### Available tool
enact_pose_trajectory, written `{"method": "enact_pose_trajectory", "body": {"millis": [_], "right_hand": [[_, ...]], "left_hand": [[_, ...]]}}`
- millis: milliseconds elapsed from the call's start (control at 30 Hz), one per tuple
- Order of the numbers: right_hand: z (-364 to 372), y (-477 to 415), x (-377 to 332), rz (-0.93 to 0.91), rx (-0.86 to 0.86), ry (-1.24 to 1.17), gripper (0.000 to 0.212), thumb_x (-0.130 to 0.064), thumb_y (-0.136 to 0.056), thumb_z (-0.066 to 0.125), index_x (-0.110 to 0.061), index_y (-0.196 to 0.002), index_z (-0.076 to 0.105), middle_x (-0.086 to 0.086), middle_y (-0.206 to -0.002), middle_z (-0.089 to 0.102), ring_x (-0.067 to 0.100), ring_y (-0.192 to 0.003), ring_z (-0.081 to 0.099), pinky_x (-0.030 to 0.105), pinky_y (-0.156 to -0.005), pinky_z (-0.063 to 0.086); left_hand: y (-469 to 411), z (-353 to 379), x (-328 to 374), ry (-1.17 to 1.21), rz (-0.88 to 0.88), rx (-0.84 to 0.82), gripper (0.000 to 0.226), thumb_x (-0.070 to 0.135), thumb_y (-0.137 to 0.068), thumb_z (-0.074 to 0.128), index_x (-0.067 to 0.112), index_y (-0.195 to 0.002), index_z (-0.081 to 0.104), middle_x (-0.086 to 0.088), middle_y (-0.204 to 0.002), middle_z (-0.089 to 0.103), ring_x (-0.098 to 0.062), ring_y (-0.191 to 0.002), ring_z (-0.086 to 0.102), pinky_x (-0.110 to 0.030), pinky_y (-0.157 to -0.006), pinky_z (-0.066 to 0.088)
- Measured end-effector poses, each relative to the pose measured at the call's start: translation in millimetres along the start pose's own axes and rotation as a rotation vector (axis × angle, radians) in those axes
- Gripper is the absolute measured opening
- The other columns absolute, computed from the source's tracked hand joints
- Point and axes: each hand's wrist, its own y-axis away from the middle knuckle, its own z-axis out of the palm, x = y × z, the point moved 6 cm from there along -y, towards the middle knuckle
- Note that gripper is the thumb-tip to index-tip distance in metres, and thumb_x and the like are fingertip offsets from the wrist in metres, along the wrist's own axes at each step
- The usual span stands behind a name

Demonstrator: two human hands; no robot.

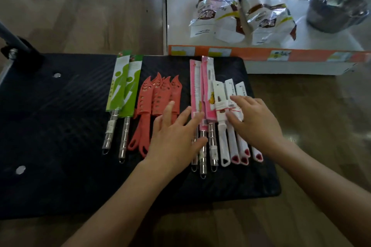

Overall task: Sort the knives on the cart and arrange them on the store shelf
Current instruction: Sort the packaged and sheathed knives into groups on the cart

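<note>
Head view, looking down onto a black ribbed cart standing on wood-grain floor. Holding four groups side by side: green-sleeved knives, red knives, pink-sleeved knives, white-handled knives. Spreading the left hand, fingers straight, over the pink group's handles; resting the right hand, fingers loosely bent, on the white ones, gripping nothing. Facing a white store shelf carrying bagged goods and a steel pot.

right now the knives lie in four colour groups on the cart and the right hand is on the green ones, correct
No. The head view shows the right hand on the white-handled knives at the right end of the cart; the green-sleeved knives lie untouched. The four colour groups are right.
</note>
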Motion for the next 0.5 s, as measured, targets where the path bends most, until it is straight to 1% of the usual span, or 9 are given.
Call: {"method": "enact_pose_trajectory", "body": {"millis": [67, 167, 233, 333, 400, 467, 500], "right_hand": [[-5.0, -4.0, 19.1, 0.021, -0.009, -0.002, 0.048, -0.036, -0.095, 0.045, -0.022, -0.140, 0.037, -0.002, -0.144, 0.042, 0.018, -0.130, 0.037, 0.033, -0.098, 0.039], [-6.1, -12.5, 40.0, 0.061, -0.049, -0.026, 0.049, -0.037, -0.095, 0.045, -0.022, -0.141, 0.036, -0.001, -0.143, 0.042, 0.020, -0.126, 0.045, 0.034, -0.093, 0.043], [-6.2, -19.1, 44.7, 0.052, -0.076, -0.034, 0.050, -0.038, -0.095, 0.046, -0.022, -0.141, 0.035, 0.000, -0.143, 0.042, 0.020, -0.123, 0.048, 0.034, -0.091, 0.044], [-6.5, -25.4, 50.6, 0.047, -0.103, -0.048, 0.051, -0.036, -0.095, 0.047, -0.022, -0.142, 0.034, 0.002, -0.141, 0.044, 0.021, -0.121, 0.049, 0.032, -0.088, 0.044], [-1.9, -29.7, 58.2, 0.066, -0.090, -0.105, 0.050, -0.036, -0.094, 0.048, -0.022, -0.141, 0.036, 0.003, -0.137, 0.046, 0.021, -0.119, 0.050, 0.031, -0.089, 0.043], [7.5, -29.8, 67.8, 0.114, -0.073, -0.229, 0.048, -0.037, -0.092, 0.051, -0.021, -0.137, 0.042, 0.002, -0.132, 0.051, 0.018, -0.112, 0.054, 0.034, -0.090, 0.048], [11.8, -28.3, 73.0, 0.152, -0.064, -0.304, 0.046, -0.037, -0.092, 0.051, -0.021, -0.134, 0.045, 0.000, -0.129, 0.053, 0.016, -0.107, 0.055, 0.033, -0.087, 0.049]], "left_hand": [[-7.0, 2.8, 12.1, -0.008, -0.015, -0.002, 0.057, 0.053, -0.093, 0.033, 0.039, -0.145, 0.011, 0.010, -0.156, 0.008, -0.025, -0.142, -0.016, -0.043, -0.113, 0.004], [-15.9, 8.7, 24.2, 0.050, -0.094, 0.001, 0.056, 0.052, -0.093, 0.035, 0.037, -0.143, 0.018, 0.010, -0.155, 0.014, -0.024, -0.142, -0.011, -0.044, -0.113, 0.007], [-15.5, 11.5, 34.5, 0.099, -0.140, -0.004, 0.055, 0.052, -0.093, 0.035, 0.036, -0.143, 0.020, 0.011, -0.154, 0.017, -0.023, -0.142, -0.007, -0.044, -0.112, 0.011], [-5.2, 14.2, 48.3, 0.107, -0.141, 0.019, 0.054, 0.052, -0.093, 0.035, 0.036, -0.143, 0.021, 0.014, -0.152, 0.020, -0.020, -0.141, -0.006, -0.042, -0.112, 0.013], [0.6, 17.8, 45.9, 0.088, -0.145, 0.044, 0.055, 0.052, -0.093, 0.033, 0.037, -0.144, 0.018, 0.016, -0.152, 0.018, -0.016, -0.141, -0.008, -0.040, -0.112, 0.011], [3.3, 24.3, 39.1, 0.037, -0.153, 0.042, 0.057, 0.052, -0.093, 0.032, 0.036, -0.145, 0.015, 0.016, -0.154, 0.014, -0.015, -0.141, -0.011, -0.039, -0.113, 0.007], [1.3, 26.7, 36.6, 0.006, -0.146, 0.036, 0.057, 0.052, -0.094, 0.030, 0.035, -0.146, 0.013, 0.015, -0.155, 0.011, -0.014, -0.141, -0.013, -0.038, -0.113, 0.006]]}}
